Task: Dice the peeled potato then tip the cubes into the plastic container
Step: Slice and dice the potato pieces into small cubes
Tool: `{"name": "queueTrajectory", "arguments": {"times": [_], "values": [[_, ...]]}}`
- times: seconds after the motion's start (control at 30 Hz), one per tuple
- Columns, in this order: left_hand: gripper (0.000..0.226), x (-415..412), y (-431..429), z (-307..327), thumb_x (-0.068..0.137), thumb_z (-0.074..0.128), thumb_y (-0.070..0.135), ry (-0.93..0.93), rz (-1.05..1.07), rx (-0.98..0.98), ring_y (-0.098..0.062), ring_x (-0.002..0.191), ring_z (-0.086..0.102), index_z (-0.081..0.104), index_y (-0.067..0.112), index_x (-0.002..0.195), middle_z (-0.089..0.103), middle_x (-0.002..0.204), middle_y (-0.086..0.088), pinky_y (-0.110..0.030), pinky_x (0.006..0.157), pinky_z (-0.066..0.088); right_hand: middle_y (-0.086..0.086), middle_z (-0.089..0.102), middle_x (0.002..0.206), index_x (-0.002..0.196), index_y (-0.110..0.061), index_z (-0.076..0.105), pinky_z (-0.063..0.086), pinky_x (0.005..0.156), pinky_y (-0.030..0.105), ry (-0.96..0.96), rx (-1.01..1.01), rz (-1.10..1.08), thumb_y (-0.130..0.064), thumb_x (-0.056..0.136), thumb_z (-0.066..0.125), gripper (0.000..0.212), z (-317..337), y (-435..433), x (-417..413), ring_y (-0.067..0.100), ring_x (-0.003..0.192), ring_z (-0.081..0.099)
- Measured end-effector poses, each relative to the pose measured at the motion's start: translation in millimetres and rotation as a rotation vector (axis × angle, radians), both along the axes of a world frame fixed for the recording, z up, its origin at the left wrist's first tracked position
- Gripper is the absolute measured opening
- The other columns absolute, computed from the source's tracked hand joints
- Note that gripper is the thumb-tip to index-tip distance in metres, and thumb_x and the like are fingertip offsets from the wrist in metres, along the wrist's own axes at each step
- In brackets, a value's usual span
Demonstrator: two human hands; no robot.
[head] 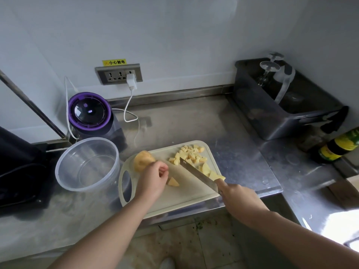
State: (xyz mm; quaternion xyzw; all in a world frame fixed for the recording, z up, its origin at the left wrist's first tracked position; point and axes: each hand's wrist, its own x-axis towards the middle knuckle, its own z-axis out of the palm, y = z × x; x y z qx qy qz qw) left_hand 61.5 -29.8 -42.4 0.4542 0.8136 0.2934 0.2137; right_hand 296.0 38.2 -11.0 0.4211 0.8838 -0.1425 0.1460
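Peeled potato chunk (142,161), pale yellow and rounded, up at the far-left corner of the cutting board (174,199). Heap of small cubes (189,155) piled toward the far-right end. A couple of thicker slices (206,169) lying right against the knife (198,174) blade. One lone wedge (173,182) mid-board. Clear round plastic container (64,183), upright and empty on the desk (242,152), just beside the board's left edge.

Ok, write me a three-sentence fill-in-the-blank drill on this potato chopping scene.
The right hand grips the knife by its ___.
The plastic container stands to the ___ of the cutting board.
The potato cubes lie on the cutting board, so the plastic container is ___.
Missing words: handle; left; empty.
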Motion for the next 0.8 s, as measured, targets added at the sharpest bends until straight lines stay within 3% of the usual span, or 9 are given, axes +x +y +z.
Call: {"name": "queueTrajectory", "arguments": {"times": [0.07,0.13,0.23,0.3,0.37,0.43,0.5,0.57,0.8], "values": [[0.014,3,5,21,0.09,0.06,0.01,0.064,-0.011,0.225,-0.005,0.085,0.057,0.064,0.018,0.1,0.058,0.096,0.011,-0.007,0.069,0.041,0.001,0.061,0.114,0.141,-0.027,0.032,0.059,0.072,0.035,-0.015,0.081,0.109,-0.004,0.095,0.05,0.055,8,3,9,0.022,0.079,0.067],[0.016,7,15,38,0.09,0.058,0.01,0.064,-0.189,0.261,-0.004,0.086,0.056,0.066,0.022,0.098,0.057,0.097,0.013,-0.013,0.073,0.045,0.0,0.051,0.129,0.147,-0.03,0.027,0.057,0.073,0.032,-0.058,0.155,0.228,-0.003,0.095,0.051,0.064,16,5,16,0.024,0.083,0.065],[0.009,17,33,46,0.088,0.062,0.025,0.021,-0.5,-0.103,-0.004,0.087,0.059,0.066,0.033,0.088,0.058,0.091,0.022,-0.029,0.084,0.051,0.002,0.041,0.137,0.149,-0.03,0.022,0.055,0.08,0.034,-0.111,0.206,0.271,-0.001,0.096,0.048,0.066,27,5,23,0.027,0.095,0.061],[0.004,24,41,42,0.084,0.067,0.038,0.011,-0.568,-0.252,-0.002,0.087,0.058,0.064,0.037,0.085,0.057,0.088,0.023,-0.032,0.086,0.051,0.002,0.04,0.137,0.148,-0.027,0.027,0.052,0.079,0.033,-0.097,0.236,0.262,-0.003,0.097,0.047,0.059,30,7,26,0.027,0.097,0.06],[0.014,30,47,36,0.081,0.071,0.04,0.019,-0.583,-0.272,-0.004,0.088,0.056,0.066,0.034,0.093,0.056,0.092,0.021,-0.027,0.085,0.049,0.003,0.047,0.126,0.139,-0.026,0.041,0.044,0.064,0.03,-0.029,0.306,0.282,-0.003,0.091,0.057,0.056,29,8,29,0.025,0.081,0.059],[0.021,36,52,30,0.083,0.072,0.033,0.008,-0.588,-0.264,-0.004,0.086,0.053,0.069,0.026,0.102,0.057,0.098,0.014,-0.019,0.077,0.044,0.002,0.057,0.094,0.107,-0.025,0.065,0.021,0.044,0.025,0.006,0.403,0.331,-0.002,0.056,0.082,0.058,25,14,34,0.017,0.048,0.04],[0.018,42,56,23,0.085,0.071,0.026,0.005,-0.576,-0.236,-0.003,0.079,0.052,0.069,0.021,0.102,0.058,0.099,0.01,-0.014,0.065,0.04,-0.001,0.054,0.073,0.083,-0.025,0.069,0.009,0.043,0.025,-0.003,0.451,0.349,0.0,0.03,0.087,0.061,26,17,39,0.014,0.041,0.02],[0.014,46,61,16,0.087,0.069,0.022,0.016,-0.547,-0.212,-0.004,0.077,0.053,0.069,0.02,0.101,0.059,0.101,0.007,-0.015,0.061,0.038,-0.003,0.053,0.07,0.081,-0.027,0.07,0.013,0.045,0.024,-0.015,0.463,0.367,-0.003,0.028,0.089,0.06,24,17,41,0.013,0.041,0.017],[0.011,51,70,6,0.09,0.064,0.017,0.049,-0.513,-0.209,-0.015,0.09,0.059,0.07,0.019,0.099,0.06,0.105,0.005,-0.032,0.078,0.053,-0.002,0.054,0.072,0.086,-0.027,0.071,0.02,0.038,0.023,-0.001,0.409,0.358,-0.002,0.031,0.087,0.062,25,20,44,0.015,0.039,0.018]]}}
